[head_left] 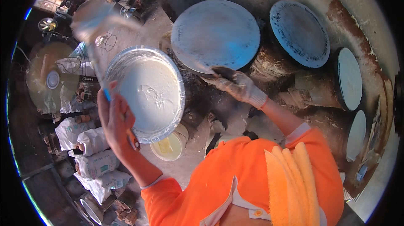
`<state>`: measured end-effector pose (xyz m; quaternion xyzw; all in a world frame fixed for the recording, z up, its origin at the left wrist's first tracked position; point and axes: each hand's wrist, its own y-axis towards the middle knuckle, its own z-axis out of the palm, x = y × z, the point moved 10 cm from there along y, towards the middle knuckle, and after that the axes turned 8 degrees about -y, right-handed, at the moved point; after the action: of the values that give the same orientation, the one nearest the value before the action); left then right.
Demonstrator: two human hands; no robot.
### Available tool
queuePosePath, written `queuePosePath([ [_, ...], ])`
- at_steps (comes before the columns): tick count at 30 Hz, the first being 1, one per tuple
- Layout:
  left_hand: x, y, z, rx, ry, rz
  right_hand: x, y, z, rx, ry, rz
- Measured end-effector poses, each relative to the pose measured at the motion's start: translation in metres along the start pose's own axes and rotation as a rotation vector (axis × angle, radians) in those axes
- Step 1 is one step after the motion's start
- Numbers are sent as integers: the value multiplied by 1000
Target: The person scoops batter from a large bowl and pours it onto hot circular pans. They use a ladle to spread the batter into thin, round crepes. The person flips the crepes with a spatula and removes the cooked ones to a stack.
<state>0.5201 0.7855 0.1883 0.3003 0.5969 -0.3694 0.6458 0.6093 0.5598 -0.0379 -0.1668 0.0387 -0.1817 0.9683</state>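
Note:
My bare left hand [115, 118] is closed around a long-handled tool [107, 95] whose handle shows blue and orange. The tool's broad head, beyond the bowl, is smeared by motion, so its exact kind cannot be told. Beside this hand stands a big metal bowl [147, 93] lined with clear plastic, holding thick white batter. My right hand [237, 85] wears a pale work glove with dark, soiled fingers. Those fingers grip the near rim of a large round flat griddle [215, 34], whose top looks pale and bluish.
More round griddles [299, 34] on drum-like bases curve along the right, including a smaller-looking one [350, 78]. Below the bowl sits a pale bucket [167, 147] with yellowish contents. White sacks [97, 163] and a round fan-like object [52, 78] stand at left.

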Motion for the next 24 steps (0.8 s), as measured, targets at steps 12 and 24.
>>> queuePosePath([
  [12, 243, 66, 228, 290, 646, -22, 137, -114, -83, -738, -1187, -817],
  [24, 254, 113, 235, 481, 1402, 243, 107, -197, -19, -1091, -2033, -952],
])
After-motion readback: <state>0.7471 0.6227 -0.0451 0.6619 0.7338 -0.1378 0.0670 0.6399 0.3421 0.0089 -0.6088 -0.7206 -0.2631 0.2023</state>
